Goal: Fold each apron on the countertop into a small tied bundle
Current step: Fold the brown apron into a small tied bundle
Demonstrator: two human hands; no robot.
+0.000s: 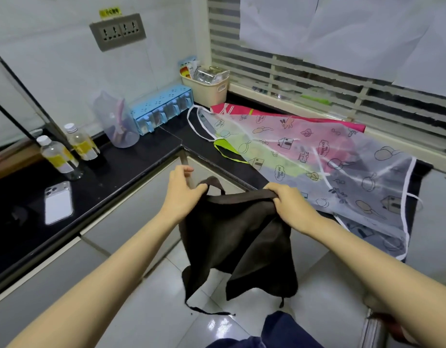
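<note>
A dark brown apron [238,237] hangs in the air in front of the counter corner, its ties dangling toward the floor. My left hand [183,188] pinches its top edge by the neck loop, and my right hand [289,200] grips the top edge at the other side. On the black countertop [146,156] to the right lies a spread translucent white apron [337,167] with cartoon prints. It lies over a lime green apron [225,146] and a pink one [232,108], which are both partly hidden.
A white phone [58,202] lies on the left counter near two water bottles [66,151]. Further back stand a clear jug [119,121], a blue spice rack [161,109] and a cream basket [207,86]. Blinds cover the window on the right. Grey floor tiles lie below.
</note>
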